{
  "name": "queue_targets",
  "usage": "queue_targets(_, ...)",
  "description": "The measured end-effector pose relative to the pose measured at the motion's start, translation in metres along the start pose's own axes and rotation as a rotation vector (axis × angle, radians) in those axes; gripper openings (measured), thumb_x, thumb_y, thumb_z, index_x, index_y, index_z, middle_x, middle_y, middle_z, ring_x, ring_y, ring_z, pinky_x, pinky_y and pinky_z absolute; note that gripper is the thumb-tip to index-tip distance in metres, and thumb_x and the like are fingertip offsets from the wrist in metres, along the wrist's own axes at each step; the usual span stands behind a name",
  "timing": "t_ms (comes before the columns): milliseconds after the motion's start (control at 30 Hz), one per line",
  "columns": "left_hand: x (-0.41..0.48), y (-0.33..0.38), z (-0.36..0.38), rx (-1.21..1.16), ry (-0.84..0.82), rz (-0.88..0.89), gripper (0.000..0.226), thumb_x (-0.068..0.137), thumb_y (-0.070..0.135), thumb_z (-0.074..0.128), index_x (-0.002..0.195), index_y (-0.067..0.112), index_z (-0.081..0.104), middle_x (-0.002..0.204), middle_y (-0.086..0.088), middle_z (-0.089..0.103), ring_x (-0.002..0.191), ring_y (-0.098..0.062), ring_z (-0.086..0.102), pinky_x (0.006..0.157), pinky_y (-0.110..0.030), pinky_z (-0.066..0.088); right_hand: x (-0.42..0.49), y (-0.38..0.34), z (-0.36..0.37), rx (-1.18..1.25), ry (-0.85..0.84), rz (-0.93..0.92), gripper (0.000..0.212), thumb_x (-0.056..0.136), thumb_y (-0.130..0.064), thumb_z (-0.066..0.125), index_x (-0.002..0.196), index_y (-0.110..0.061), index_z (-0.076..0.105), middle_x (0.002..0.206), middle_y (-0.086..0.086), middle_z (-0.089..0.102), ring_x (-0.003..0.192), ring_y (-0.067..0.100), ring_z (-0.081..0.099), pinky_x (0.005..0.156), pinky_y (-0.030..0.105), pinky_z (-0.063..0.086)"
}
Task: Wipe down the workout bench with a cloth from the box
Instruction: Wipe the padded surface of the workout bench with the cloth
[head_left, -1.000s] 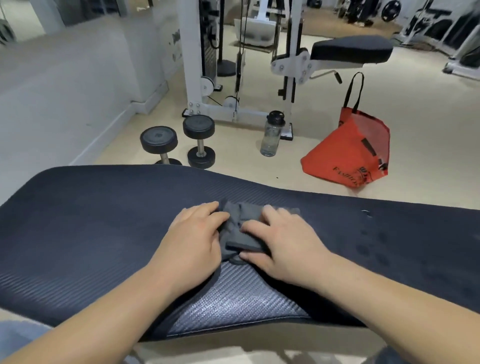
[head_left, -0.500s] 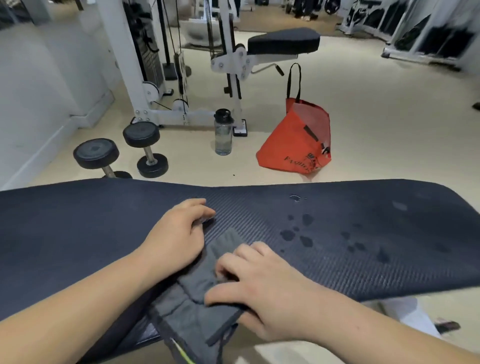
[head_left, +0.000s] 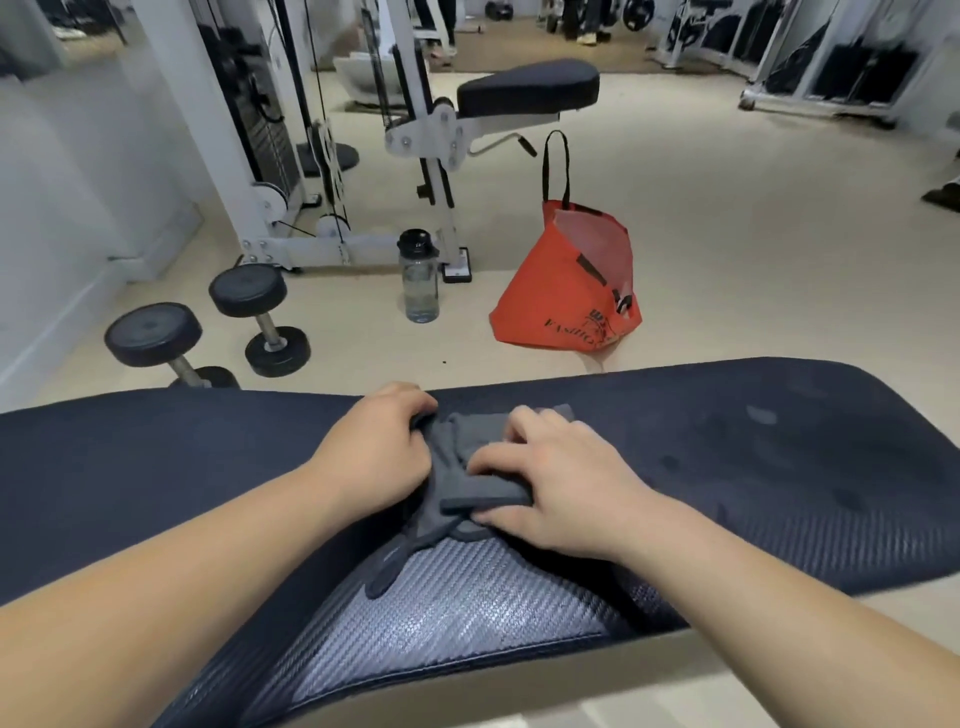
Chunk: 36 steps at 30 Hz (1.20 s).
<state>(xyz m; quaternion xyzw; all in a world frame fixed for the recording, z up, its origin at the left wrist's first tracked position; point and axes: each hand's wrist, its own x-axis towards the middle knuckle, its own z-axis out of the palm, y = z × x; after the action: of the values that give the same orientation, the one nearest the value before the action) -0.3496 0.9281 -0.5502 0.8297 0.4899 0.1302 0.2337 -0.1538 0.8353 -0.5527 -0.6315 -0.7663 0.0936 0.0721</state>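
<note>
The dark padded workout bench (head_left: 156, 483) runs across the view from left to right. A folded grey cloth (head_left: 470, 470) lies on its middle. My left hand (head_left: 376, 449) presses on the cloth's left side with fingers curled over its far edge. My right hand (head_left: 561, 491) lies on the cloth's right side, fingers gripping its folds. Faint dark damp spots (head_left: 670, 462) show on the bench to the right of the hands. No box is in view.
On the floor beyond the bench stand two black dumbbells (head_left: 249, 322), a clear water bottle (head_left: 420, 278) and an orange tote bag (head_left: 563, 291). A white cable machine with a black padded seat (head_left: 527, 88) stands behind them. A wall runs along the left.
Both hands pushed the cloth from the bench's near edge back toward the far side and to the right. The cloth is bunched tighter, and the camera view shifted.
</note>
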Motion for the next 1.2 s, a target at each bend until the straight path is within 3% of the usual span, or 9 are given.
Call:
queue_targets(100, 0.009, -0.002, 0.004, 0.1, -0.008, -0.012, 0.046, 0.084, 0.005, 0.049, 0.126, 0.013, 0.065, 0.132, -0.006, 0.063, 0.124, -0.028, 0.055, 0.104, -0.036, 0.046, 0.01, 0.024, -0.008, 0.008, 0.01, 0.097, 0.048, 0.082, -0.072, 0.058, 0.127, -0.053, 0.057, 0.111, -0.008, 0.047, 0.113, 0.02, 0.048, 0.097, 0.04, 0.042)
queue_targets(267, 0.011, -0.002, 0.009, 0.34, -0.035, 0.01, 0.036, 0.087, 0.022, 0.044, 0.117, 0.02, 0.064, 0.121, 0.002, 0.06, 0.113, -0.023, 0.05, 0.088, -0.045, 0.055, 0.024, 0.073, -0.012, -0.092, 0.12, 0.561, 0.047, 0.09, -0.07, 0.048, 0.128, -0.044, 0.057, 0.125, 0.007, 0.052, 0.123, 0.036, 0.049, 0.101, 0.047, 0.044)
queue_targets(400, 0.01, -0.003, 0.017, 0.441, -0.005, 0.036, 0.031, 0.089, 0.032, 0.039, 0.105, 0.021, 0.063, 0.113, 0.003, 0.06, 0.105, -0.022, 0.05, 0.077, -0.041, 0.057, 0.018, 0.024, -0.012, -0.042, 0.024, 0.391, 0.048, 0.087, -0.071, 0.051, 0.122, -0.039, 0.057, 0.122, 0.006, 0.05, 0.119, 0.033, 0.052, 0.094, 0.044, 0.048)
queue_targets(500, 0.012, -0.008, 0.017, 0.442, -0.011, 0.039, 0.056, 0.078, 0.041, 0.021, 0.104, 0.022, 0.067, 0.111, 0.004, 0.063, 0.103, -0.023, 0.053, 0.078, -0.043, 0.057, -0.006, -0.011, -0.011, 0.013, -0.081, 0.15, 0.047, 0.082, -0.074, 0.057, 0.119, -0.045, 0.055, 0.109, -0.007, 0.046, 0.114, 0.021, 0.053, 0.089, 0.038, 0.047)
queue_targets(600, 0.012, -0.012, 0.016, 0.425, -0.022, 0.045, 0.061, 0.079, 0.039, 0.022, 0.113, 0.022, 0.069, 0.116, 0.004, 0.064, 0.105, -0.023, 0.054, 0.081, -0.044, 0.058, -0.007, 0.026, -0.023, 0.061, -0.101, 0.323, 0.042, 0.08, -0.072, 0.063, 0.114, -0.049, 0.055, 0.104, -0.011, 0.048, 0.11, 0.018, 0.056, 0.087, 0.037, 0.049)
queue_targets(700, 0.011, -0.008, 0.015, 0.433, -0.02, 0.021, 0.043, 0.088, 0.033, 0.036, 0.116, 0.023, 0.067, 0.118, 0.005, 0.062, 0.107, -0.021, 0.052, 0.081, -0.043, 0.057, -0.005, 0.054, -0.027, -0.043, -0.021, 0.553, 0.041, 0.088, -0.068, 0.054, 0.12, -0.042, 0.053, 0.111, 0.0, 0.049, 0.115, 0.029, 0.056, 0.087, 0.043, 0.051)
queue_targets(933, 0.009, -0.002, 0.017, 0.374, 0.002, -0.028, 0.034, 0.09, 0.027, 0.046, 0.117, 0.02, 0.065, 0.117, 0.001, 0.061, 0.111, -0.024, 0.05, 0.083, -0.044, 0.056, -0.034, -0.019, -0.01, 0.014, -0.101, 0.143, 0.047, 0.083, -0.073, 0.055, 0.117, -0.042, 0.052, 0.108, -0.008, 0.049, 0.112, 0.021, 0.057, 0.086, 0.036, 0.048)
queue_targets(1133, 0.006, 0.008, 0.013, 0.294, -0.056, -0.071, 0.042, 0.092, 0.022, 0.044, 0.13, 0.017, 0.06, 0.136, 0.0, 0.055, 0.126, -0.025, 0.043, 0.097, -0.047, 0.051, -0.018, 0.049, -0.017, -0.088, 0.04, 0.506, 0.045, 0.088, -0.071, 0.052, 0.124, -0.045, 0.055, 0.108, -0.002, 0.048, 0.116, 0.028, 0.054, 0.09, 0.042, 0.049)
queue_targets(1200, 0.0, 0.015, 0.016, 0.242, -0.049, -0.051, 0.046, 0.092, 0.02, 0.045, 0.136, 0.016, 0.057, 0.151, -0.003, 0.045, 0.14, -0.026, 0.035, 0.108, -0.047, 0.046, -0.012, 0.041, -0.01, -0.08, 0.066, 0.472, 0.044, 0.089, -0.069, 0.053, 0.122, -0.04, 0.057, 0.11, 0.001, 0.049, 0.115, 0.029, 0.053, 0.089, 0.042, 0.047)
